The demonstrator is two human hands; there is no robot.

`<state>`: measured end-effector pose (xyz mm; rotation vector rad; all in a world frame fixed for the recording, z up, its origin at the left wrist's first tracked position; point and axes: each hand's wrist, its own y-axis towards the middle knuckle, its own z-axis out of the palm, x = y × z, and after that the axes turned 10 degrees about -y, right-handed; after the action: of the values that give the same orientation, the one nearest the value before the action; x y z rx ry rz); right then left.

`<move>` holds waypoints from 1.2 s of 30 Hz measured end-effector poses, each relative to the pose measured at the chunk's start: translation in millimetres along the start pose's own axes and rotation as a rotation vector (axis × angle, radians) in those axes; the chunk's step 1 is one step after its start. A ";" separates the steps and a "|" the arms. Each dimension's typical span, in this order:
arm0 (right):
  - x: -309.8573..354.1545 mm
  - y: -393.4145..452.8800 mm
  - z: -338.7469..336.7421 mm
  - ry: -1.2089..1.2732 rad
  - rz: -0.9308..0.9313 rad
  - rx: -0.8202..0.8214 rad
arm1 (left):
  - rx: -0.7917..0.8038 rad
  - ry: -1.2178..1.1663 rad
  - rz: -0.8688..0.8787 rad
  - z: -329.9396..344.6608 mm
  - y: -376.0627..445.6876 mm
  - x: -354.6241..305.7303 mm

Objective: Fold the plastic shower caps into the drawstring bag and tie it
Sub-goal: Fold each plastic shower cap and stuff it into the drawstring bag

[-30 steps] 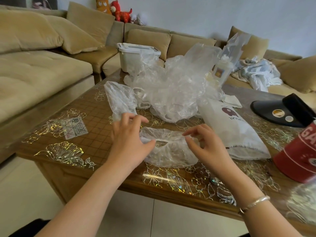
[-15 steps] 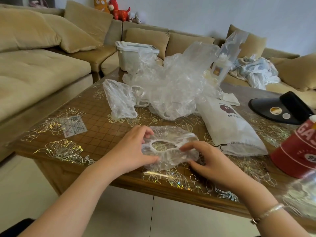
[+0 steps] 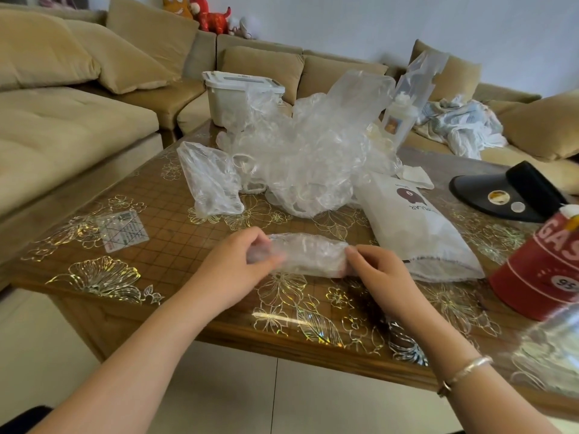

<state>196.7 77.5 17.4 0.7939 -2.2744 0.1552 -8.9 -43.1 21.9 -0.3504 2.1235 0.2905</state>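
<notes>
Pinching the two ends of a folded clear shower cap (image 3: 308, 254), the left hand (image 3: 233, 270) and the right hand (image 3: 380, 272) hold it as a narrow flattened strip just above the wooden table (image 3: 175, 233), near the table's front edge. The left hand's thumb and fingers are curled together around the strip's left end, which is blurred; the right hand's thumb and forefinger nip the right end while its other fingers curl under. A metal bracelet (image 3: 465, 372) sits on the right wrist.

Taking the held cap as the landmark: just to its right lies the white drawstring bag (image 3: 416, 233), its gathered mouth toward the table's front edge. Behind the cap rises a big heap of loose shower caps (image 3: 313, 158), and one separate crumpled clear bag (image 3: 210, 180) lies behind and to the left. A white lidded tub (image 3: 232, 98) stands beyond the heap. Far right of the cap are a black visor (image 3: 507, 195) and a red can (image 3: 545, 267). Left of it a small printed card (image 3: 123, 230) lies flat. A tan sofa (image 3: 62, 120) wraps round the far side
</notes>
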 end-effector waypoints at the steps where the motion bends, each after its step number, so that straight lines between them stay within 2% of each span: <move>1: -0.5 2.8 3.3 -0.021 0.012 -0.031 | -0.059 -0.045 -0.011 1.5 2.9 1.5; 4: -2.5 11.5 12.2 -0.135 0.059 -0.116 | -0.209 -0.173 -0.061 6.9 10.1 4.1; 6: -2.8 16.0 17.2 -0.222 0.073 -0.157 | -0.291 -0.147 -0.064 11.1 11.4 5.5; 11: 0.4 23.9 26.7 -0.449 0.085 -0.207 | -0.407 0.170 -0.056 18.9 11.6 4.4; 14: 3.2 26.4 28.8 -0.567 0.084 -0.195 | -0.421 0.363 -0.062 18.5 10.3 3.1; 17: 6.7 27.5 31.1 -0.654 0.082 -0.193 | -0.424 0.459 -0.069 17.0 9.4 5.5; 19: 7.3 27.8 31.9 -0.717 0.061 -0.198 | -0.464 0.455 -0.004 15.1 10.8 8.3; 21: 6.9 27.6 31.6 -0.763 0.058 -0.195 | -0.481 0.376 0.197 15.0 12.2 4.9; 22: 6.6 27.0 31.7 -0.773 0.059 -0.192 | -0.444 0.353 0.307 16.7 12.8 0.8; 24: 7.4 26.4 32.4 -0.789 0.052 -0.210 | -0.271 0.364 0.443 23.9 11.5 -6.6; 26: 8.8 25.1 33.1 -0.805 -0.036 -0.309 | -0.083 0.428 0.431 34.3 8.8 -6.0; 29: 11.8 24.3 37.4 -0.790 -0.293 -0.404 | 0.040 0.474 0.336 41.5 12.9 5.9; 31: 16.8 22.3 41.6 -0.734 -0.378 -0.313 | 0.073 0.458 0.289 40.4 17.9 8.6; 36: 11.7 20.6 46.3 -0.659 -0.172 0.034 | 0.112 0.483 0.209 41.9 20.0 6.3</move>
<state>150.9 73.2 -6.7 1.1853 -2.7935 -0.1766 13.0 -11.2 -4.5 -0.1388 2.6466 0.2205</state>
